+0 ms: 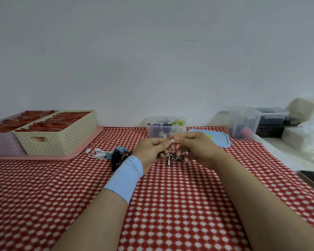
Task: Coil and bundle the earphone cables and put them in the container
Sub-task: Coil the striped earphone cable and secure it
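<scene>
Hands meet at mid-tabletop on my remote feed: left hand point(152, 149) and right hand point(194, 147) both pinch a white end-piece of the striped earphone cable point(176, 157). Lower fingers curl round its coil, which hangs between the palms just above the tabletop point(170, 205), plug dangling below. Container point(152, 132) stands straight ahead, just beyond the fingertips, open-topped w/ coloured bundles inside. Its blue lid point(219, 140) lies off to the right, near the right hand.

I judge the bundle nearly tied, so the next move is a short forward carry. Coil's long axis runs left-right; both hands are abt equally near the container. I see nothing standing between hands and container. Loose white cable point(100, 153) and black cable point(117, 158) lie left of the left wrist, near the pink tray point(62, 157) edge, not yet coiled.
</scene>
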### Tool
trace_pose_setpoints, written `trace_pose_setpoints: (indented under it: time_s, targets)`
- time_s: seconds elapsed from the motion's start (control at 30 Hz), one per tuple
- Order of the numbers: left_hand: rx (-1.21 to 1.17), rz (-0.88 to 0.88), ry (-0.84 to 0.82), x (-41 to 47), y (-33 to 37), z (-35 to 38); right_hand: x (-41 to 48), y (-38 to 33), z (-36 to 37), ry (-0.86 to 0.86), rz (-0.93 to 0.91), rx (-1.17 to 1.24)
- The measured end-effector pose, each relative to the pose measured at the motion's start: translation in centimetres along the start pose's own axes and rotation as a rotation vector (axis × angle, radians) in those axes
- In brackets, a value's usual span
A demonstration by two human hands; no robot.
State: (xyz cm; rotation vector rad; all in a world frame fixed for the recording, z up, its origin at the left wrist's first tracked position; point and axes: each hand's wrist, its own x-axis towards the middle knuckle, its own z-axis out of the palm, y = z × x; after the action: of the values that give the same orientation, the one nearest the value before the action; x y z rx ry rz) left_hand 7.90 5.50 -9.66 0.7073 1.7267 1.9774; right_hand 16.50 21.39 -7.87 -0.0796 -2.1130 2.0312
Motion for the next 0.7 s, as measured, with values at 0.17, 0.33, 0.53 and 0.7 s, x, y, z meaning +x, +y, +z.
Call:
trace_pose_setpoints:
  time_s: [0.17,0.33,0.53,0.7]
  targets:
    - [-0.013,-0.02,0.025,0.17,-0.02,0.01,0.0,-0.08,0.03,0.011,-0.041,-0.011]
    - [-0.023,-0.042,0.042,0.03,0.1,0.16,0.14,-0.22,0.27,0.059,-0.145,-0.12]
    - [-0.001,-0.058,0.042,0.03,0.11,-0.01,0.07,-0.35,-0.21,0.015,-0.129,-0.181]
    - [0.122,-0.001,0.015,-0.14,0.17,-0.54,-0.17,-0.48,-0.46,-0.011,-0.058,-0.158]
